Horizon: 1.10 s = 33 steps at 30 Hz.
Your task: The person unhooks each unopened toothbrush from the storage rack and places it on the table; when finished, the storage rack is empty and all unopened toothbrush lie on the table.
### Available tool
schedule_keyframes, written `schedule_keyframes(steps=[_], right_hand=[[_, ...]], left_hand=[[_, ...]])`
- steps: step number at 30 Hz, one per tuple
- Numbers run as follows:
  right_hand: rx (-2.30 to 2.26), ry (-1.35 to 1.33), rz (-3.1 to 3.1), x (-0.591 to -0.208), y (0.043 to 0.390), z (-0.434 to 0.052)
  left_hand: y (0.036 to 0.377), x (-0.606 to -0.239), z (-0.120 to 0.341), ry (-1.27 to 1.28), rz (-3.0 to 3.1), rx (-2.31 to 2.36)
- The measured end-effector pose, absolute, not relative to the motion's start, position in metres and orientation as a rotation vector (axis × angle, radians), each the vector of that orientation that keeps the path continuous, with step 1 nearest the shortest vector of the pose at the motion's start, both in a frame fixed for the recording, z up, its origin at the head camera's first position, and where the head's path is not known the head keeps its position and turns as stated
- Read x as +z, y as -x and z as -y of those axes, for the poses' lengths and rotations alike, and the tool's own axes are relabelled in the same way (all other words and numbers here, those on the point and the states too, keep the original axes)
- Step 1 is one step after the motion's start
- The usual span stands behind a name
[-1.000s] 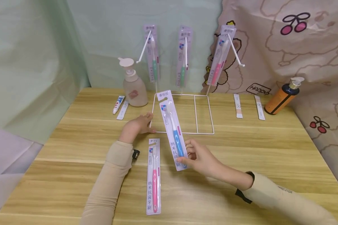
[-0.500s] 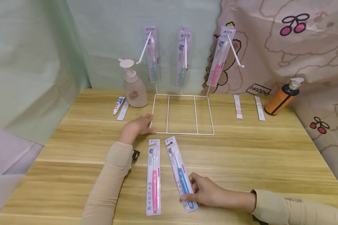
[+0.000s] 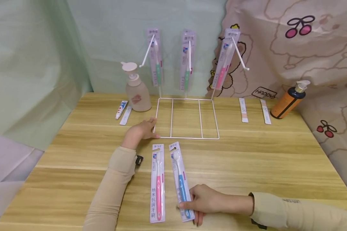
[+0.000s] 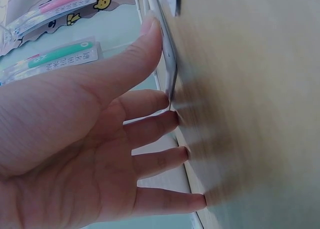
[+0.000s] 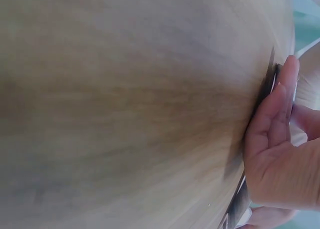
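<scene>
A packaged blue toothbrush [image 3: 182,184] lies at the table's front, its bottom end pinched between the thumb and fingers of my right hand [image 3: 205,199]. Just left of it lies a packaged pink toothbrush [image 3: 158,192], nearly parallel and untouched. My left hand [image 3: 141,131] rests at the front left corner of a white wire display rack [image 3: 191,138]. In the left wrist view its fingers are spread fairly straight with their tips on the table, and the thumb touches the wire. In the right wrist view the hand hides most of the package.
Packaged toothbrushes hang on the rack's hooks: green on the left [image 3: 158,72] and middle, pink on the right [image 3: 221,75]. A pump bottle [image 3: 138,96], a toothpaste tube [image 3: 121,109] and a paper strip stand left. Two strips [image 3: 243,110] and an orange bottle [image 3: 286,104] are right.
My right hand has brought the blue toothbrush package down from over the rack base to the table, beside the pink one, and straightened it slightly. The left hand has stayed put.
</scene>
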State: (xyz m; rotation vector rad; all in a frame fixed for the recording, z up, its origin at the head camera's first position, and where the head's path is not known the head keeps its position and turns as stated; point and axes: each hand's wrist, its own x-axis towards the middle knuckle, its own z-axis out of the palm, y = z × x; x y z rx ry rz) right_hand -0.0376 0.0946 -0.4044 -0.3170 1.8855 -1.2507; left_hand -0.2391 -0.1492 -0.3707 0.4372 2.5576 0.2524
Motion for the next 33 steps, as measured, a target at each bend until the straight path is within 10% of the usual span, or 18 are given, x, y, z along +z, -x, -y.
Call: schedule_keyframes(steps=[22,33], right_hand=[[-0.970,0.526,-1.966,-0.399,0.044,-0.088],[-1.098,0.751,-2.068,-0.390,0.103,-0.100]], left_hand=[[0.238,-0.367,0.148,-0.424,-2.561,0.260],[0.238,-0.370,0.147,-0.429,-2.553,0.247]])
